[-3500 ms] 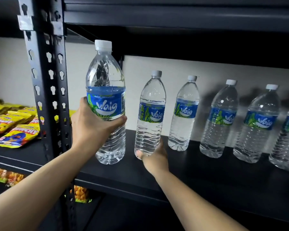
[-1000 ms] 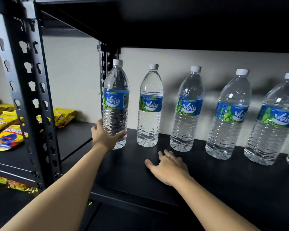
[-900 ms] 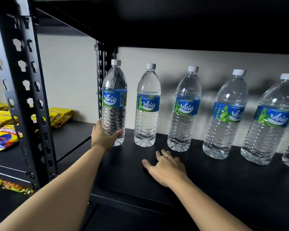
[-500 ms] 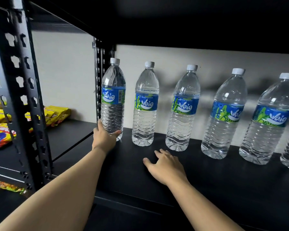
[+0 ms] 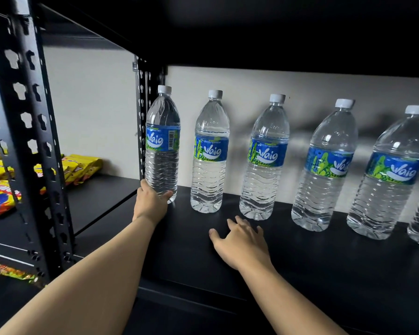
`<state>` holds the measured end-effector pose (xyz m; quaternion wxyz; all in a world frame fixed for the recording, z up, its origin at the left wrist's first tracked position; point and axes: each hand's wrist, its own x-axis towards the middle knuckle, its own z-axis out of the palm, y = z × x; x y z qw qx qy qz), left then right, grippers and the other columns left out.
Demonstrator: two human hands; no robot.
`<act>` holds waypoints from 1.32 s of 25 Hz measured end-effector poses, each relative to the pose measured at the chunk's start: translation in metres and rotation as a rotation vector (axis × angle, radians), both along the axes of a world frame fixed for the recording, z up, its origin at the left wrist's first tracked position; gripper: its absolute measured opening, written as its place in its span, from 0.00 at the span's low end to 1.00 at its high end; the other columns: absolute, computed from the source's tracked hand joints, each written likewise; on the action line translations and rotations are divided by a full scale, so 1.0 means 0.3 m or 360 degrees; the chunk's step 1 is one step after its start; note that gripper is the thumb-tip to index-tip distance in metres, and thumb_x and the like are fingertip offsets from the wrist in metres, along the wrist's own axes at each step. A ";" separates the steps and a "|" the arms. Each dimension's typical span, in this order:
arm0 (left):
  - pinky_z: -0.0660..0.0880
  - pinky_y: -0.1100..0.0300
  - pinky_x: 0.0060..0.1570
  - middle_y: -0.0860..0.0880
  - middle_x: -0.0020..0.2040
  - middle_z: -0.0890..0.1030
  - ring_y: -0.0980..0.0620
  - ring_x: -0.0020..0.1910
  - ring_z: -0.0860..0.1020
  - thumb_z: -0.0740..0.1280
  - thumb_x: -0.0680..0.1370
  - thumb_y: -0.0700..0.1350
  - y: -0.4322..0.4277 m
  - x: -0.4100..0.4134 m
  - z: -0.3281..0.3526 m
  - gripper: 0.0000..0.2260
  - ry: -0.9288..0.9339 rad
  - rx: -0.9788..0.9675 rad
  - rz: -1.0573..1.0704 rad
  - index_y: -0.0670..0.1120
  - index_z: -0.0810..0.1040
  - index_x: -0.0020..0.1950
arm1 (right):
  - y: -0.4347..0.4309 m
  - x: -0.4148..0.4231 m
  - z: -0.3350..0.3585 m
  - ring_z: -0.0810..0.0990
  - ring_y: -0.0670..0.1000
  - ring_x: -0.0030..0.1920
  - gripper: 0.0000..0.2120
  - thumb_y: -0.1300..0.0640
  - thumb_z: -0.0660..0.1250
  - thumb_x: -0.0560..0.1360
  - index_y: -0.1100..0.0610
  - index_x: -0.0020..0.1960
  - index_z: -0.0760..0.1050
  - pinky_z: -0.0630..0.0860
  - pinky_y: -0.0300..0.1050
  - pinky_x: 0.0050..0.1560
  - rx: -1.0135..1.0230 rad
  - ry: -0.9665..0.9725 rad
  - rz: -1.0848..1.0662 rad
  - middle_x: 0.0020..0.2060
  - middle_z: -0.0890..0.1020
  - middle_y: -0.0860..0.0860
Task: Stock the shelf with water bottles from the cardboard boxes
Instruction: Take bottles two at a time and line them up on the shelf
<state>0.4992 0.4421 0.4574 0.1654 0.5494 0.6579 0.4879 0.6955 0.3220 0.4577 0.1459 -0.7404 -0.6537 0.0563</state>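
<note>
Bottle [image 5: 162, 143] base sits within left hand [image 5: 150, 204] grasp.

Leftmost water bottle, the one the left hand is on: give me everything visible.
The leftmost bottle is clear ribbed plastic and looks full of water. It has a white screw cap and a blue-and-green "Waig" label turned so the barcode shows. It stands upright at the back left of the black shelf, close beside the rear upright post (contact unclear) and apart from the next bottle. The left hand grips its base, thumb across the front and fingers round the left side.
</note>
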 end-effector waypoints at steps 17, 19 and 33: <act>0.64 0.52 0.68 0.38 0.68 0.70 0.41 0.70 0.67 0.74 0.73 0.49 -0.018 -0.032 -0.015 0.33 0.0212 -0.0228 -0.0003 0.36 0.65 0.70 | -0.038 -0.001 0.035 0.66 0.54 0.72 0.31 0.37 0.57 0.78 0.57 0.72 0.68 0.61 0.52 0.73 0.0101 0.0070 -0.0011 0.72 0.70 0.50; 0.65 0.53 0.68 0.40 0.68 0.70 0.43 0.70 0.67 0.72 0.75 0.48 -0.085 -0.035 -0.004 0.29 0.0210 -0.0259 0.0011 0.37 0.67 0.70 | -0.049 -0.005 0.044 0.71 0.56 0.68 0.29 0.37 0.59 0.78 0.57 0.70 0.71 0.65 0.51 0.69 0.0120 0.0068 -0.0042 0.68 0.75 0.52; 0.77 0.62 0.34 0.47 0.39 0.85 0.53 0.37 0.82 0.66 0.78 0.35 -0.898 -0.321 -0.107 0.07 -0.0495 -0.0228 -0.0344 0.44 0.83 0.48 | -0.313 -0.147 -0.017 0.76 0.55 0.63 0.16 0.49 0.61 0.80 0.53 0.64 0.79 0.71 0.48 0.61 0.0466 0.0171 0.0162 0.61 0.81 0.50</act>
